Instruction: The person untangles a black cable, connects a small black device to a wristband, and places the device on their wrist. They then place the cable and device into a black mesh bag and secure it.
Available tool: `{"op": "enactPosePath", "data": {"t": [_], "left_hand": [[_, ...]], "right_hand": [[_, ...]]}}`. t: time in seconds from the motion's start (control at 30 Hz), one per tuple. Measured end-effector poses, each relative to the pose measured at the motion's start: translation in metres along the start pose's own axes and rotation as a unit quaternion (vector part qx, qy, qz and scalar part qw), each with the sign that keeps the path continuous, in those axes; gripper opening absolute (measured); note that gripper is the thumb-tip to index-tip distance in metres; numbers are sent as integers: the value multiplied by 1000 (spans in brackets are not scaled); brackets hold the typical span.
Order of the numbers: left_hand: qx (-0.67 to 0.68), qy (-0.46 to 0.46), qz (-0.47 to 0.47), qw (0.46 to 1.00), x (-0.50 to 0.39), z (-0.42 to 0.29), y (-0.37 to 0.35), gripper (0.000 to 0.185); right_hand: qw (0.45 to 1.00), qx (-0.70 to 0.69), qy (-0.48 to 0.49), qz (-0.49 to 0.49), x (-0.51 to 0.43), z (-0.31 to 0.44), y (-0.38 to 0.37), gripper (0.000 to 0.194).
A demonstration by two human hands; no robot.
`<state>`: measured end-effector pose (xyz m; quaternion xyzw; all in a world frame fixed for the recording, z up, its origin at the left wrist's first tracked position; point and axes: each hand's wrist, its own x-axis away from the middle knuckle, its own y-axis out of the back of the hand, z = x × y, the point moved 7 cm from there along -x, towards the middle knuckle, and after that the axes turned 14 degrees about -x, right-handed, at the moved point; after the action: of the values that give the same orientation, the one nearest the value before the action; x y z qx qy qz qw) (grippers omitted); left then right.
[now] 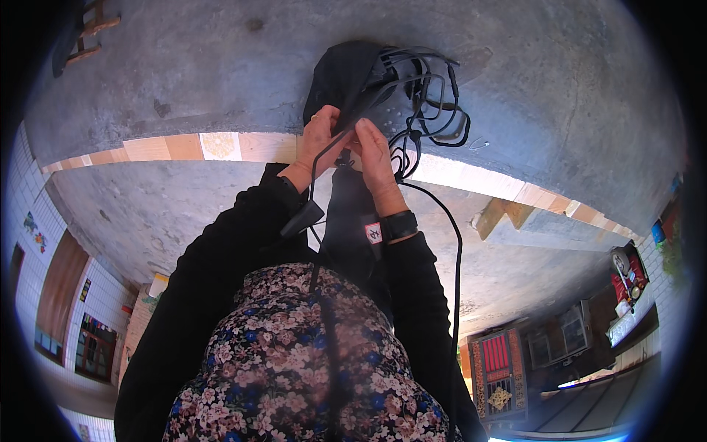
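Note:
My left hand point(317, 145), with a ring on one finger, pinches the gathered edge of a black fabric bag point(338, 72). Close against it, my right hand point(376, 160) has thumb and fingertips pressed on the same dark gathered strip; the exact spot held is hidden between the fingers. Loops of black cable point(454, 83) spill from the bag's mouth onto the floor. A thin black cord point(314, 171) runs over my left wrist to a black plastic piece point(302, 219) hanging beside my sleeve. Another black cable point(457, 243) passes to the right of my right forearm.
The bag lies on a grey concrete floor point(552, 99), just beyond a strip of mixed tiles point(182, 147). A wooden stool point(91, 33) is at the far left. A concrete block or step point(508, 221) and a red vehicle point(627, 276) appear at right.

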<state>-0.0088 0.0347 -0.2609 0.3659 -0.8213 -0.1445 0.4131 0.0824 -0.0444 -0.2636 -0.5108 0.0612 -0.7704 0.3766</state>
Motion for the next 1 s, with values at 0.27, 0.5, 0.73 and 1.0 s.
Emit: {"op": "enactPosePath", "data": {"t": [0.27,0.5,0.73,1.0], "left_hand": [[-52,-11,-23,998,-3,3,9,16],[-83,-29,-54,995,-9,5,5,19],[-136,-54,-62,987,-11,-3,3,20],[-127,-63,-76,987,-12,-11,0,45]], "right_hand": [[980,189,-17,62,57,9,2,22],[942,154,-295,-48,99,5,183,13],[890,155,80,-421,32,103,321,21],[829,307,23,-467,-5,123,314,20]]}}
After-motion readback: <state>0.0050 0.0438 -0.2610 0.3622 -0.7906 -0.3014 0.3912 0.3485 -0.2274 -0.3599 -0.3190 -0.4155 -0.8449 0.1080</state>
